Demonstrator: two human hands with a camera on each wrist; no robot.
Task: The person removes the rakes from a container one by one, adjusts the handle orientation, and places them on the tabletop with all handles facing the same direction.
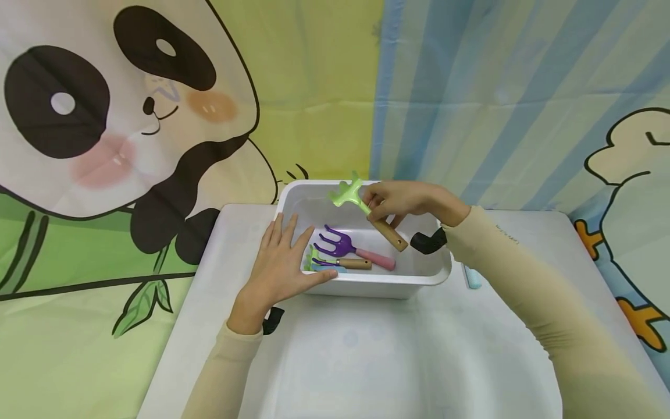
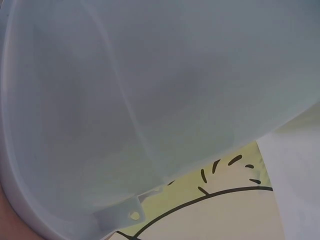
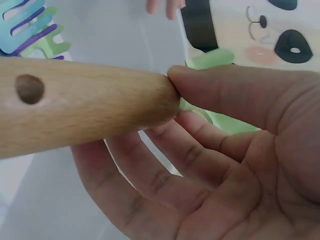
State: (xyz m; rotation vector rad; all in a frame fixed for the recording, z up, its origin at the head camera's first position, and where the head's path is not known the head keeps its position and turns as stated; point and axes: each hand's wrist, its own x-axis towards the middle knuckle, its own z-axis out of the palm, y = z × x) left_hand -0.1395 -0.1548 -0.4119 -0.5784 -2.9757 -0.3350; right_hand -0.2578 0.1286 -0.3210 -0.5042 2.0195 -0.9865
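Over the white plastic bin (image 1: pixel 361 288), my right hand (image 1: pixel 400 201) holds a small green garden rake (image 1: pixel 348 193) by its wooden handle (image 3: pixel 90 107). Thumb and fingers pinch that handle close to the green head, which points up and left. My left hand (image 1: pixel 282 259) lies over the bin's left front corner, fingers spread and straight, thumb along the front rim. Inside the bin are a purple hand fork (image 1: pixel 340 244) with a pink handle and a wooden-handled purple rake (image 1: pixel 356 264). Beside them, green prongs (image 1: pixel 310 258) and a light blue tool (image 1: pixel 330 269) are partly hidden by the front rim.
The bin stands on a white-covered table (image 1: pixel 366 361). To its right lies a light blue object (image 1: pixel 473 277), partly hidden by the right sleeve. A printed panda curtain (image 1: pixel 209 145) and a striped curtain (image 1: pixel 471 105) hang behind the table.
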